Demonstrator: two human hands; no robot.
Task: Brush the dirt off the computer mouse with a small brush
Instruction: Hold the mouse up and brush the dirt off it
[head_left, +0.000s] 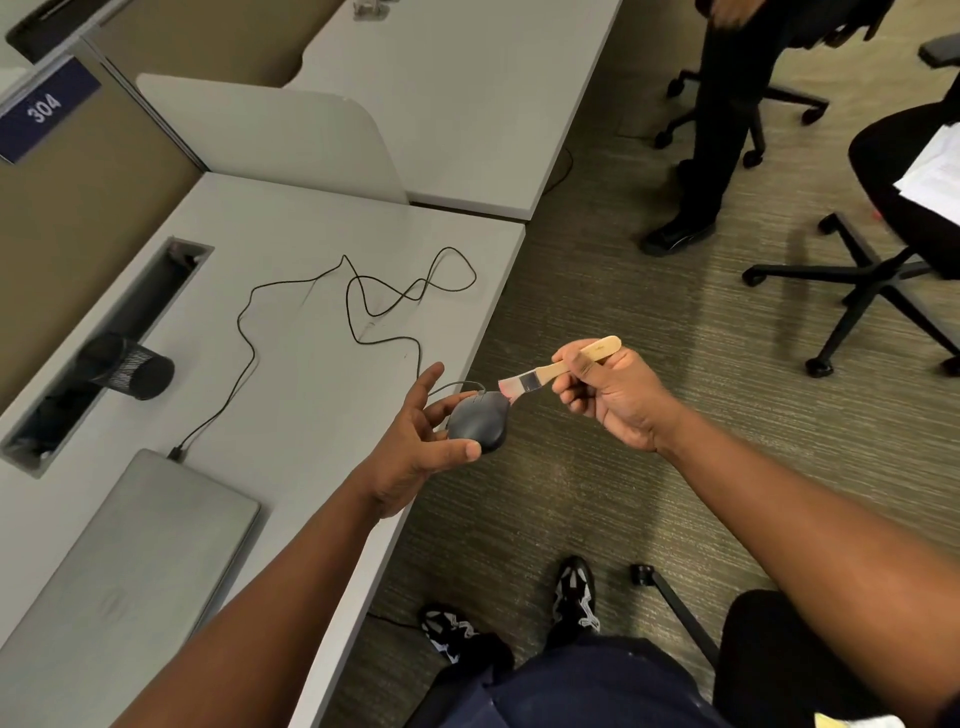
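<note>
Brush (558, 368) bristles blurred, seemingly touching mouse (478, 422) front

Mouse (478, 422), dark, held by left hand (415, 447) just off the counter (291, 364) edge. Brush (558, 368), wooden-handled, gripped by right hand (615, 397); bristles touch mouse's front. Closed laptop (130, 561) left of mouse.
</note>
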